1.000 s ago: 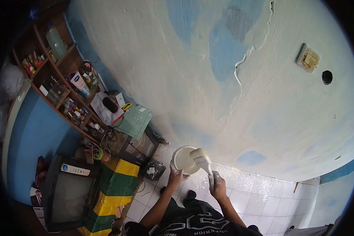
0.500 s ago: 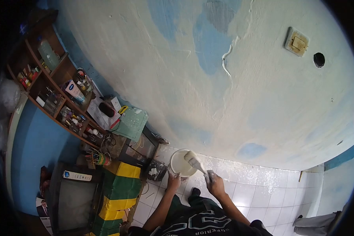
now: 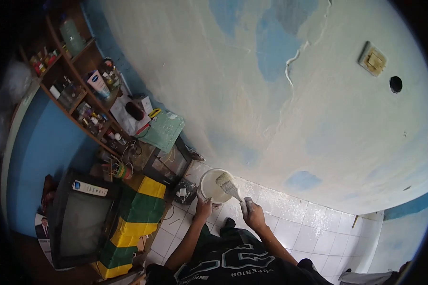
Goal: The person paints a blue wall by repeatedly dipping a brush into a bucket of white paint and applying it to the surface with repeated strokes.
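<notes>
Low in the middle of the frame, the left hand (image 3: 203, 209) is closed on the near rim of a round white plastic bucket (image 3: 213, 186) with pale paint inside, holding it up in front of the wall. Just to its right, the right hand (image 3: 253, 214) grips the handle of a flat paint brush with pale bristles (image 3: 226, 184). The brush slants up and to the left, and its bristle end sits over the open top of the bucket, so the brush reaches across from one hand to the other. Behind them, a big patchy wall in cream and blue (image 3: 271, 95) fills most of the frame. A white tiled floor (image 3: 299, 228) lies below. At the bottom, the person's dark shirt (image 3: 233, 266) has the word "SUPERIOR" on it. At the upper left, a brown wooden shelf (image 3: 76, 90) holds small bottles and tubes; their labels are too small to read.
</notes>
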`<state>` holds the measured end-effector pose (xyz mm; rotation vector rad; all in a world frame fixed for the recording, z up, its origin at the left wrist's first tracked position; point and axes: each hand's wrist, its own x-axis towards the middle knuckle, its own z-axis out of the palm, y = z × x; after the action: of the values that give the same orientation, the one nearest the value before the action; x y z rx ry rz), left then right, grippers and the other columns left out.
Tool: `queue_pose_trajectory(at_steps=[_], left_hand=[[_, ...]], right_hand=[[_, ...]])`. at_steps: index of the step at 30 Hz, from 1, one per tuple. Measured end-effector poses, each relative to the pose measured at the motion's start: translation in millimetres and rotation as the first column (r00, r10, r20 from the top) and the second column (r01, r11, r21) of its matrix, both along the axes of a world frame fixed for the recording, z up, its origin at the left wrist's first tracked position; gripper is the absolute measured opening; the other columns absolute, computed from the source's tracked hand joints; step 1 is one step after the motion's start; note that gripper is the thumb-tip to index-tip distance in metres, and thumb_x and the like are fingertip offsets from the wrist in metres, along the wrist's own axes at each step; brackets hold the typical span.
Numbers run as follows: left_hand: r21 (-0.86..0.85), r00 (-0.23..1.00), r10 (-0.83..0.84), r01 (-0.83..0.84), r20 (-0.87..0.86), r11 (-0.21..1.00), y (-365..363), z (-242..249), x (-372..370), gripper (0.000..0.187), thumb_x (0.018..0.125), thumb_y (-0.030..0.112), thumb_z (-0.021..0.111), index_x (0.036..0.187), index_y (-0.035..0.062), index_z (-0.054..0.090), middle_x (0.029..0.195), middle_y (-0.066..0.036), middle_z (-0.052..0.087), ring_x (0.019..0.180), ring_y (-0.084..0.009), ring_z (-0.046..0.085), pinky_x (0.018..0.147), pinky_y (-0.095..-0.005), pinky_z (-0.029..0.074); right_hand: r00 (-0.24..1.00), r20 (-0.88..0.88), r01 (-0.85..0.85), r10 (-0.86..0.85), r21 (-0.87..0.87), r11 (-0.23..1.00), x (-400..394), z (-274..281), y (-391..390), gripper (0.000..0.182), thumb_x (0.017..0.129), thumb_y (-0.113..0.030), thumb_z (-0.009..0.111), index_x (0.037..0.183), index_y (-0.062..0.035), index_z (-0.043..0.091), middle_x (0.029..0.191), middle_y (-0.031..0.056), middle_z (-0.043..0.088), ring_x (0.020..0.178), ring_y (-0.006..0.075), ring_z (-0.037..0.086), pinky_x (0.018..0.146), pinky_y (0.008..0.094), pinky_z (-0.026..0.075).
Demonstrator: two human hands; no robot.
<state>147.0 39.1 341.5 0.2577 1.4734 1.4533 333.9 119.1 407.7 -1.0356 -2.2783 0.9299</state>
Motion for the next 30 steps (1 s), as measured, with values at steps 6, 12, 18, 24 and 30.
queue_pose_trajectory(at_steps=[6, 12, 18, 24, 30], left_hand=[[-0.05, 0.994, 0.09, -0.087, 0.063, 0.995, -15.1, -8.8, -4.0, 0.064, 0.086, -0.004, 0.037, 0.131, 0.0199, -0.002, 0.122, -0.026, 0.035, 0.083, -0.0337, 0.061, 0.07, -0.0401, 0.055], [-0.09, 0.991, 0.121, -0.115, 0.06, 0.989, -23.9, -26.5, -4.0, 0.064, 0.087, -0.005, 0.035, 0.132, 0.0213, -0.002, 0.117, -0.026, 0.039, 0.08, -0.0325, 0.062, 0.067, -0.0397, 0.056], [-0.097, 0.987, 0.127, -0.118, 0.098, 0.988, -27.6, -42.9, -3.0, 0.065, 0.086, -0.003, 0.037, 0.133, 0.0218, -0.001, 0.114, -0.024, 0.044, 0.078, -0.0311, 0.062, 0.063, -0.0377, 0.056], [-0.059, 0.998, 0.067, -0.068, -0.02, 0.996, -31.1, -74.3, -14.6, 0.063, 0.087, -0.003, 0.036, 0.131, 0.0217, -0.003, 0.114, -0.027, 0.042, 0.073, -0.0324, 0.063, 0.062, -0.0387, 0.057], [-0.073, 0.996, 0.058, -0.062, -0.061, 0.995, -35.4, -112.4, -15.9, 0.064, 0.087, -0.002, 0.035, 0.131, 0.0191, -0.005, 0.114, -0.027, 0.042, 0.077, -0.0315, 0.063, 0.067, -0.0405, 0.056]], right_hand=[[0.996, -0.087, -0.012, 0.012, 0.008, 1.0, -3.2, -14.8, -4.2, 0.012, 0.086, -0.011, 0.05, 0.086, 0.0007, 0.049, 0.064, 0.0219, 0.054, 0.057, 0.0401, 0.055, 0.048, 0.0435, 0.042], [0.993, 0.025, -0.114, 0.115, -0.009, 0.993, -8.9, -31.8, -1.2, 0.012, 0.085, -0.012, 0.051, 0.084, -0.0001, 0.048, 0.06, 0.0221, 0.053, 0.057, 0.0415, 0.054, 0.048, 0.0446, 0.04], [0.985, 0.071, -0.148, 0.156, -0.111, 0.983, -13.4, -28.7, -1.9, 0.014, 0.086, -0.013, 0.049, 0.081, -0.0001, 0.05, 0.061, 0.0212, 0.053, 0.058, 0.0405, 0.054, 0.048, 0.0434, 0.041], [0.998, -0.041, -0.057, 0.051, -0.176, 0.983, -11.7, -33.7, -9.5, 0.013, 0.087, -0.012, 0.048, 0.082, 0.0008, 0.05, 0.06, 0.0205, 0.052, 0.056, 0.0397, 0.053, 0.049, 0.0439, 0.039], [0.992, 0.021, 0.125, -0.123, -0.24, 0.963, -24.3, -46.7, -5.9, 0.015, 0.086, -0.013, 0.048, 0.086, 0.0015, 0.051, 0.063, 0.0218, 0.053, 0.058, 0.0379, 0.055, 0.051, 0.0431, 0.04]])
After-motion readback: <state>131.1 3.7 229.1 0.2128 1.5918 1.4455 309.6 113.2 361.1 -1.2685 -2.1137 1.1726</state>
